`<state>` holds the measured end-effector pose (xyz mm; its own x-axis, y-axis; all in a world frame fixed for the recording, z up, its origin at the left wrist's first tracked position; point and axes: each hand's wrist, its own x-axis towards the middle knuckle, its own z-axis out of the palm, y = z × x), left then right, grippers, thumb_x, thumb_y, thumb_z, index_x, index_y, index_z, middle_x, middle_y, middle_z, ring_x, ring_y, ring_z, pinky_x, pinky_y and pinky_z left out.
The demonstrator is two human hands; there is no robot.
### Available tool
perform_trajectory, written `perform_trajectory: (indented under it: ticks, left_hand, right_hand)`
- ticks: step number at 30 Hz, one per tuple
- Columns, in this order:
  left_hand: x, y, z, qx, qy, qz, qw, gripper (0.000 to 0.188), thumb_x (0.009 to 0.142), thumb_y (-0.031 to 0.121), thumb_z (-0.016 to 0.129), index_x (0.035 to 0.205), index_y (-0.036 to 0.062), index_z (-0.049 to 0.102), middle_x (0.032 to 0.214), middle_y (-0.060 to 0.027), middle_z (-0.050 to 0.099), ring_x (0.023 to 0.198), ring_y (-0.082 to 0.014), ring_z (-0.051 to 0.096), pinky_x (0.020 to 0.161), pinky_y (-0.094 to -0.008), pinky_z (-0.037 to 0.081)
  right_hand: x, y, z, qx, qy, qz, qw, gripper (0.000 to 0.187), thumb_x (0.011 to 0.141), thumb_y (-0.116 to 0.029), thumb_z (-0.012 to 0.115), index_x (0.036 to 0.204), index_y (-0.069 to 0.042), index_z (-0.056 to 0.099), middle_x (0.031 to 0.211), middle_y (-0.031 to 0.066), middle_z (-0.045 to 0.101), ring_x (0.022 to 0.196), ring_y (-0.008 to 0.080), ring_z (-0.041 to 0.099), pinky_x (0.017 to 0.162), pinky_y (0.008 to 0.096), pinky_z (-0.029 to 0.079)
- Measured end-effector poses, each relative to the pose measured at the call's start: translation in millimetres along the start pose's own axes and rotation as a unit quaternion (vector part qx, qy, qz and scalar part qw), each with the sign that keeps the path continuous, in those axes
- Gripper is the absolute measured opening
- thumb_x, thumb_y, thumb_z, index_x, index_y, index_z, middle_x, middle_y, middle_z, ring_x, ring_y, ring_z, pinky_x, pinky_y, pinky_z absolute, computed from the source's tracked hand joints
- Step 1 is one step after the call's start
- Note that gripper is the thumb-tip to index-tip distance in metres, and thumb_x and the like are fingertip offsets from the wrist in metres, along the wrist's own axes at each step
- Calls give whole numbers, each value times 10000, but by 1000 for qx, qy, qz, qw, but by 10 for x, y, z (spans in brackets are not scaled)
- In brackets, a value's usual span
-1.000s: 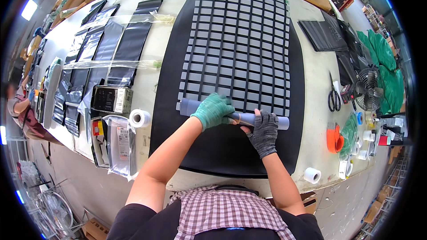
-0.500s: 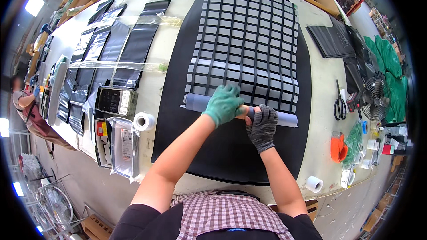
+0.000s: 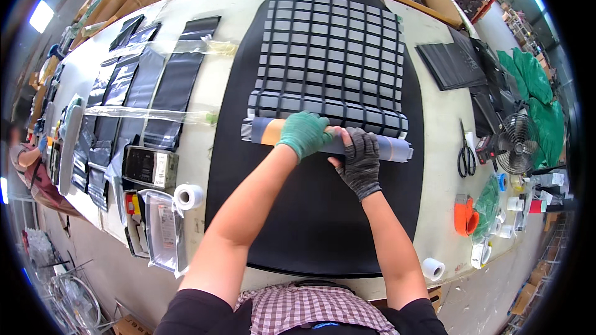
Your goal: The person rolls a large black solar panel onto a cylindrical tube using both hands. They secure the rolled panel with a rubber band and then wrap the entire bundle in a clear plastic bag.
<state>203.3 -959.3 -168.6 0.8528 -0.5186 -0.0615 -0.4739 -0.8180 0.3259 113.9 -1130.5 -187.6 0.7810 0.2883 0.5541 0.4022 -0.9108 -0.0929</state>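
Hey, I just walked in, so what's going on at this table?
A person in gloves has both hands on a grey-blue roll at the near end of a grid-patterned sheet. The green-gloved left hand and the grey-gloved right hand grip it side by side near its middle. Beyond a ripple near the roll, the sheet lies spread out over a black mat.

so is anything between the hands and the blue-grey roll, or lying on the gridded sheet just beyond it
Nothing visible in either place. The green-gloved left hand and dark-gloved right hand are both on the blue-grey roll, and no separate object shows on the gridded sheet beyond it.
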Motion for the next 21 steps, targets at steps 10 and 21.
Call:
perform_trajectory:
  ticks: [10,21]
  left_hand:
    - [-123,-150,-461,169,-74,21,983,514,721,301,795,1154,137,571,981,-67,679,912,-277,676,734,-413,537]
    - [-2271,890,-487,113,14,125,986,275,739,222,715,939,110,565,728,-69,623,639,-240,646,545,-367,506]
  right_hand:
    - [711,356,-183,8,-337,40,941,555,695,-324,822,1167,-125,609,1015,80,637,1008,263,632,881,410,503]
    - [-966,-595,-1661,36,-195,-81,977,451,762,-239,676,1169,-68,578,1044,116,622,945,298,615,812,424,503]
